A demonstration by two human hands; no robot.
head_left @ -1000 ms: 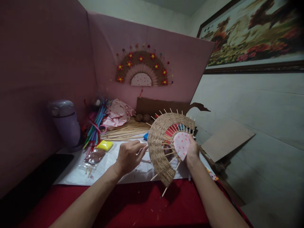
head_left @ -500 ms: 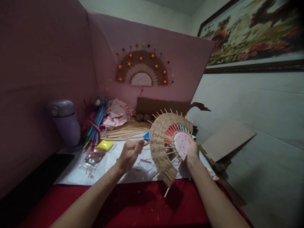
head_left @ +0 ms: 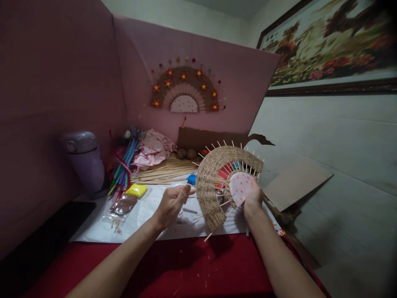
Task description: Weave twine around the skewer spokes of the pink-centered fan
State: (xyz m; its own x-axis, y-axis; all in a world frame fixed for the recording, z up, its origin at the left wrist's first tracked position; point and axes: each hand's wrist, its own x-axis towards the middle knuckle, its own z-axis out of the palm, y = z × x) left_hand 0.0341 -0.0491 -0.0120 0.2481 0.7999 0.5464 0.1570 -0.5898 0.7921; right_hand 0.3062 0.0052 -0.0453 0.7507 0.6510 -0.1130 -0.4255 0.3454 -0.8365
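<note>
A woven twine fan with thin sticks poking out is held tilted above the table. Its dotted pink centre piece is gripped at the right edge by my right hand, fingers partly behind it. My left hand is at the fan's left rim, thumb and index finger closed near a stick end; whether they grip the stick is too small to tell. A similar fan with red and yellow flowers is on the pink board behind.
A purple bottle stands left, beside colourful pipe cleaners and crumpled dotted cloth. Long sticks, a yellow packet and a brown packet lie on the white sheet. Brown cardboard is behind.
The fan has turned, its lower end swinging left and up and its right end moving right. My right hand has shifted slightly right with it; my left hand has barely moved.
</note>
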